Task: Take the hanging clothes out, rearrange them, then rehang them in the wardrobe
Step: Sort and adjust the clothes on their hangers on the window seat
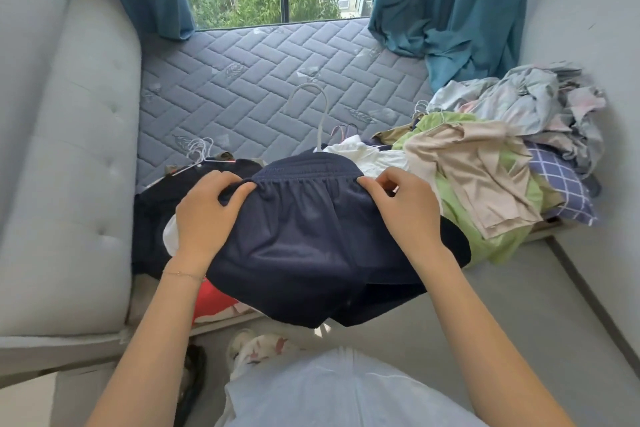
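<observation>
Pinched at both waistband ends by left hand (204,215) and right hand (405,208), fingers (225,180) curled on the elastic: navy shorts (311,236), over the mattress's (259,80) near edge (heaped clothes (485,166) rightward).

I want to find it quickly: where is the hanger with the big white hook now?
In the head view, the white hanger rises at centre over the quilted mattress, just behind the navy shorts and beside the white garment.
</observation>
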